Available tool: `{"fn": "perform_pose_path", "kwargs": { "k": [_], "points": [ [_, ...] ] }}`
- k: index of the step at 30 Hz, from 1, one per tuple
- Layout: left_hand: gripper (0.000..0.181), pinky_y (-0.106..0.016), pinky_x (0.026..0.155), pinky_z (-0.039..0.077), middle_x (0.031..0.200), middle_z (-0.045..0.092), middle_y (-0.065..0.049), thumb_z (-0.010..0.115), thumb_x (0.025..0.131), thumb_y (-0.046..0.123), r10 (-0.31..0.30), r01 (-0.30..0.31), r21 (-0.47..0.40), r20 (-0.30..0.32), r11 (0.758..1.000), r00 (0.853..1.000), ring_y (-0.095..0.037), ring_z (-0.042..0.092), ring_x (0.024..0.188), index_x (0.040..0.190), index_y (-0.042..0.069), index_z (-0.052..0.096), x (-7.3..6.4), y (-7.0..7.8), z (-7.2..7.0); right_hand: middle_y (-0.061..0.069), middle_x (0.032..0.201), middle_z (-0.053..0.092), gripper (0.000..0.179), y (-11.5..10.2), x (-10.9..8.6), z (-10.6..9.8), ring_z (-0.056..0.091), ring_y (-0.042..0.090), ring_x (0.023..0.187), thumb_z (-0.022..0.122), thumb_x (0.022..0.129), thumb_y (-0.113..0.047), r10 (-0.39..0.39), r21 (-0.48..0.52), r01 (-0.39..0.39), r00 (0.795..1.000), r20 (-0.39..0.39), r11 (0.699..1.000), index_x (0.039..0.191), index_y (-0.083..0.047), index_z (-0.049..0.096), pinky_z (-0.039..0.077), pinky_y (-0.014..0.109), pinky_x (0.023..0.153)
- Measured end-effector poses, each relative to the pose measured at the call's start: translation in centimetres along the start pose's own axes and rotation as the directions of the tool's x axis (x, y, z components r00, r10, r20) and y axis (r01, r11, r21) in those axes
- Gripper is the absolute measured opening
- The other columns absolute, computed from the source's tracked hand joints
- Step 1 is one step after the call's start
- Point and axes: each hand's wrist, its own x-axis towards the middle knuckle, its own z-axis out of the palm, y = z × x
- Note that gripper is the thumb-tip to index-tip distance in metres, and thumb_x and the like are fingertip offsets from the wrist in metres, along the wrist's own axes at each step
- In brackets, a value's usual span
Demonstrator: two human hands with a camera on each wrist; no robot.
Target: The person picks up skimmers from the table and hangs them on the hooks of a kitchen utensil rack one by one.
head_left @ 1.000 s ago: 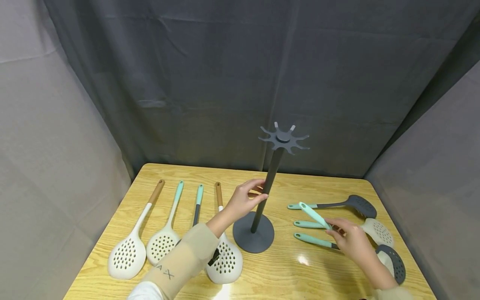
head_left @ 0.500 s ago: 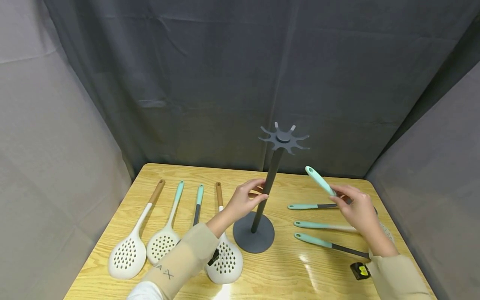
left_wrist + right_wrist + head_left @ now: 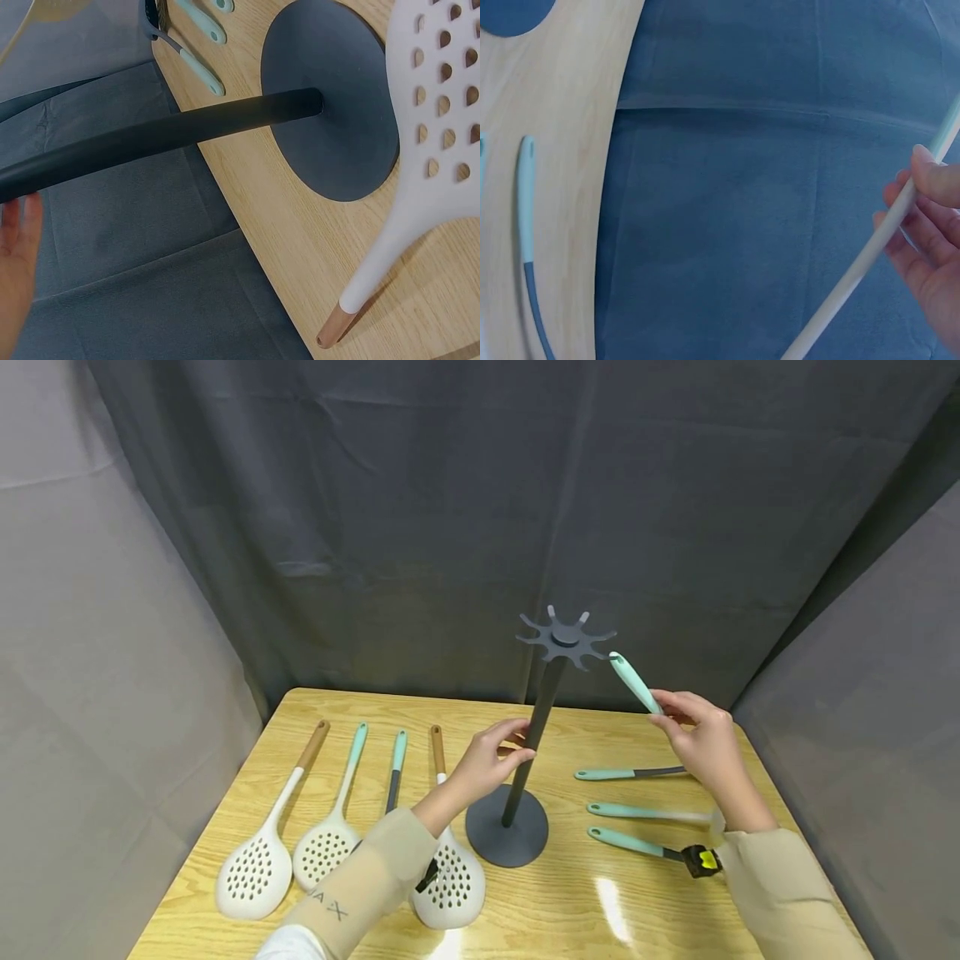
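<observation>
Pinched between thumb and fingers of the right hand [image 3: 703, 735], right of centre: one turquoise-handled utensil [image 3: 633, 682], caught where handle meets pale shaft, which we judge leaves the holed end free. Left hand [image 3: 489, 766], centre: thumb and fingers bent about the dark stand [image 3: 543, 697] at mid-height, presumably to steady it.

By size, we list:

Curtain [image 3: 360, 543], dark, upper frame.

Table [image 3: 547, 910], wooden, lower frame.

Stand: centre, round base [image 3: 491, 835] on the table, crown of prongs [image 3: 566, 650] on top.

Four loose utensils [image 3: 272, 818], lower left, handles upward in the frame, one largely behind the left sleeve [image 3: 367, 877]; spaced, we suppose, for lifting singly.

Three more utensils [image 3: 607, 774], lower right, handles towards the stand, probably for easy reach; heads mostly hidden by the right arm.

Held utensil: tilted, its head indistinct to us.

Handle tip [image 3: 617, 660]: at a prong; touching or just beside, we cannot tell.
</observation>
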Motion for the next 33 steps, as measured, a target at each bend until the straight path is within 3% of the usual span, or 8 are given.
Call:
{"fn": "perform_pose_path", "kwargs": {
  "k": [13,21,29,33],
  "points": [
    [0.039,-0.018,0.079,0.052,0.112,0.057,-0.010,0.061,0.088,0.012,0.013,-0.013,0.021,0.006,1.000,1.000,-0.018,0.060,0.097,0.125,0.003,0.052,0.0,0.0,0.0,0.015,0.094,0.065,0.031,-1.0,2.7,0.8,0.053,-0.014,0.077,0.069,0.076,0.006,0.095,0.112,-0.094,0.995,-0.002,0.989,0.107,0.003,0.066,0.044,0.003,0.064],
    [0.039,-0.019,0.079,0.051,0.112,0.057,-0.009,0.061,0.088,0.012,0.012,-0.012,0.017,0.007,1.000,1.000,-0.018,0.060,0.098,0.125,0.004,0.051,0.0,0.0,0.0,0.017,0.092,0.064,0.030,-1.2,4.1,1.4,0.054,-0.012,0.075,0.068,0.077,0.006,0.087,0.155,-0.084,0.996,-0.009,0.984,0.106,0.004,0.066,0.045,0.004,0.063],
    [0.040,-0.024,0.080,0.053,0.113,0.057,-0.012,0.061,0.087,0.009,-0.009,0.009,0.019,0.005,1.000,1.000,-0.022,0.060,0.098,0.125,0.003,0.051,0.0,0.3,-0.1,-0.009,0.090,0.064,0.030,-1.5,5.2,1.7,0.058,-0.007,0.076,0.069,0.078,0.003,0.146,0.251,-0.150,0.989,0.035,0.956,0.107,0.002,0.067,0.049,0.007,0.066],
    [0.038,-0.025,0.081,0.053,0.113,0.056,-0.017,0.059,0.087,0.003,0.000,-0.001,0.019,0.016,1.000,1.000,-0.027,0.060,0.098,0.124,-0.002,0.050,-0.1,2.1,-0.5,-0.008,0.092,0.065,0.031,-2.1,5.9,1.7,0.061,-0.006,0.077,0.068,0.079,0.002,0.162,0.308,-0.182,0.983,0.087,0.934,0.110,0.002,0.065,0.050,0.009,0.067]
  ]
}}
